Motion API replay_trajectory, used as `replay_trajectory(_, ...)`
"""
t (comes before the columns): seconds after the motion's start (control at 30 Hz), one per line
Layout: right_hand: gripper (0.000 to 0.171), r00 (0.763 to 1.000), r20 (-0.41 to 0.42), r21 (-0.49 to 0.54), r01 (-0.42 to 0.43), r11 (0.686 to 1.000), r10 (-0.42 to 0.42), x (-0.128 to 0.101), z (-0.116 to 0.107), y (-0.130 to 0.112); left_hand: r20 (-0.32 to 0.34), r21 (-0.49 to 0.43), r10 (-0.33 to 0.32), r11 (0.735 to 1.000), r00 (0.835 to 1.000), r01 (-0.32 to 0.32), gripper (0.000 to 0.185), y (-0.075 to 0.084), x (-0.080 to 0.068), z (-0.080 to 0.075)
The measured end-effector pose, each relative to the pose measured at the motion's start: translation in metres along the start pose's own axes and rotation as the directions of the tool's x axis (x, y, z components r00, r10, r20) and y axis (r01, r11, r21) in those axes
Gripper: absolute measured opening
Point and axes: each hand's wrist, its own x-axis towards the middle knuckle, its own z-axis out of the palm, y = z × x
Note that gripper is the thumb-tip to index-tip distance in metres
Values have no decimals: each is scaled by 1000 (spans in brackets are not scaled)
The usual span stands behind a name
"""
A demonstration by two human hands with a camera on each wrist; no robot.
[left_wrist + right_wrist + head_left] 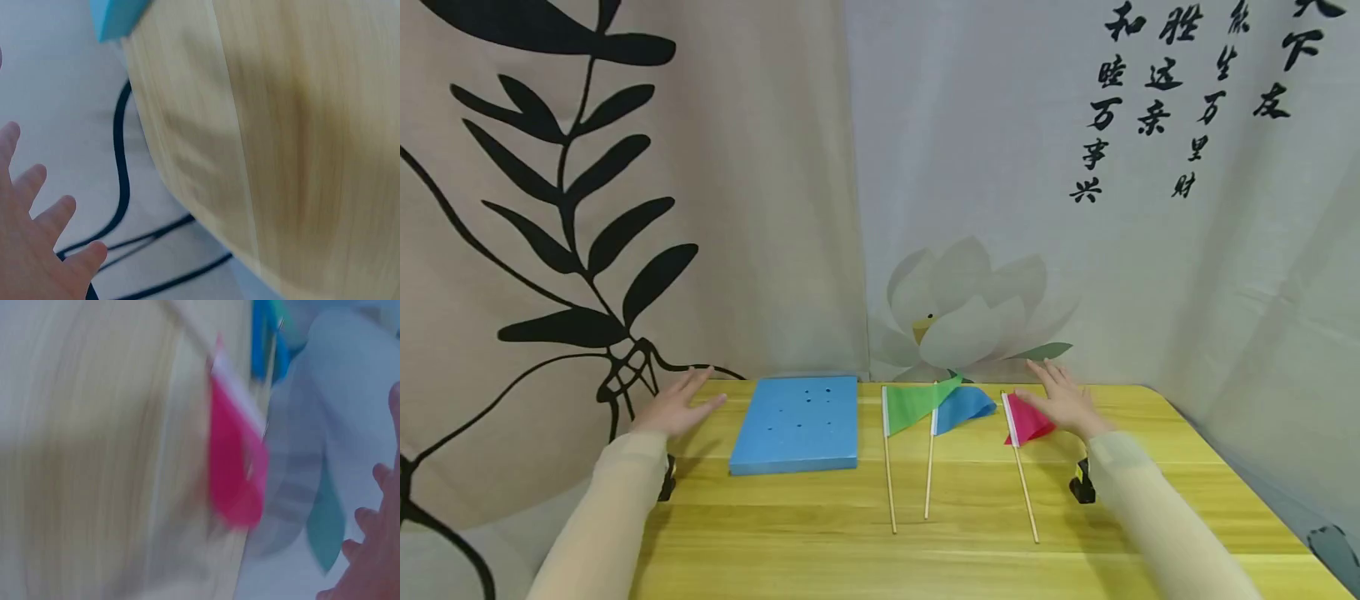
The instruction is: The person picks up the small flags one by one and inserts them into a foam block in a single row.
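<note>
My left hand [676, 407], fingers spread and straight, is held above the table's left side and touches nothing. Nearest to it lies a blue board [797, 425] with several small holes in its top. On the right, my right hand [1066, 402] hovers with spread fingers beside a red flag [1030, 418] on a thin stick. A green flag [917, 406] and a blue flag [962, 408] lie between the board and the red one, the green cloth partly overlapping the blue. In the right wrist view the red flag [234, 462] looks blurred.
All of this rests on a yellow wood-grain table [820, 533], whose rounded left corner shows in the left wrist view. Behind it hangs a curtain [760, 183] printed with dark leaves, a pale flower and black characters. A black wrist device [1082, 483] sits below the right sleeve.
</note>
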Motion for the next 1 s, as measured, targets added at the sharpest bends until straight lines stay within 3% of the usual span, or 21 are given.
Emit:
replay_trajectory(0.17, 78, 995, -29, 97, 99, 990, -97, 8, 16, -34, -37, -209, 46, 976, 998, -53, 81, 9, 1, 6)
replay_trajectory(0.33, 81, 979, -32, 277, 204, 939, -203, 11, 37, -71, -88, -410, 67, 907, 994, -97, 76, 12, 1, 14)
replay_trajectory(0.47, 74, 979, -10, 386, 193, 902, -205, 11, 54, -100, -78, -548, 50, 832, 996, -85, 76, 13, -2, 24)
replay_trajectory(0.6, 53, 991, 19, 430, 115, 895, -136, 10, 72, -124, -7, -608, -9, 794, 1000, 3, 78, 18, -6, 36)
replay_trajectory(0.73, 36, 992, 68, 489, 58, 870, -104, 8, 88, -145, 63, -593, -20, 804, 998, 53, 79, 22, -10, 48)
replay_trajectory(0.9, 35, 984, 160, 594, -32, 804, -80, 9, 104, -163, 128, -553, -8, 829, 992, 78, 82, 24, -12, 59)
replay_trajectory(1.0, 33, 978, 199, 622, -71, 780, -69, 10, 113, -169, 139, -531, -8, 843, 990, 81, 84, 26, -11, 63)
